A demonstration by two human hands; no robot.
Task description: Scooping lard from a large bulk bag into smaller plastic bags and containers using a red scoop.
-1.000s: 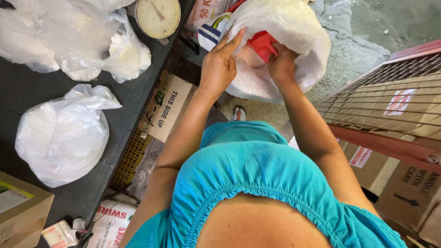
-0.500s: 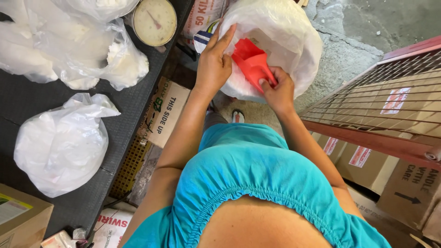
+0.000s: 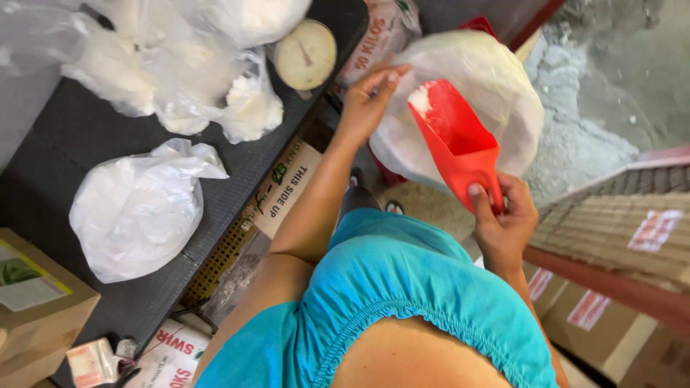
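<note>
My right hand grips the handle of a red plastic scoop, tilted up with a little white powder at its far end. My left hand holds the rim of a big translucent plastic bag that stands low in front of me. The scoop's mouth points at the bag's opening, just beside my left fingers.
A dark table at left carries several tied white-filled plastic bags, a round dial scale and a cardboard box. Cartons lie under the table. A wire rack with boxes stands at right.
My right hand has drawn the red scoop out of the bag and lifted it toward me. My left hand stays on the bag's rim.
</note>
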